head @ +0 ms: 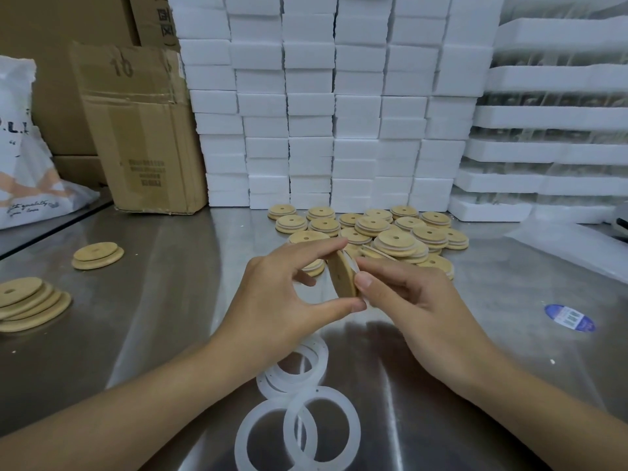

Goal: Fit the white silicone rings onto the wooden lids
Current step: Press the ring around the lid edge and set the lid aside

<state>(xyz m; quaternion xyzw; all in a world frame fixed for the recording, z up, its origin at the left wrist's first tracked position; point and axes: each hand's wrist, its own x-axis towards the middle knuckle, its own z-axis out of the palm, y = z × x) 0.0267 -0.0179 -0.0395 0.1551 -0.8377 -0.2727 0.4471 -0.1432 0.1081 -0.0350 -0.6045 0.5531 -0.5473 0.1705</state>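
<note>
A round wooden lid is held on edge above the steel table between both hands. My left hand pinches its rim with forefinger on top and thumb below. My right hand grips its right face, where a white silicone ring shows along the edge. Several loose white silicone rings lie on the table under my wrists. A heap of wooden lids with rings sits behind my hands. Bare wooden lids are stacked at the left edge, with a single bare lid further back.
The steel table carries a cardboard box at back left, a white printed bag at far left, stacked white foam blocks behind the lids, foam trays at right, and a blue sticker.
</note>
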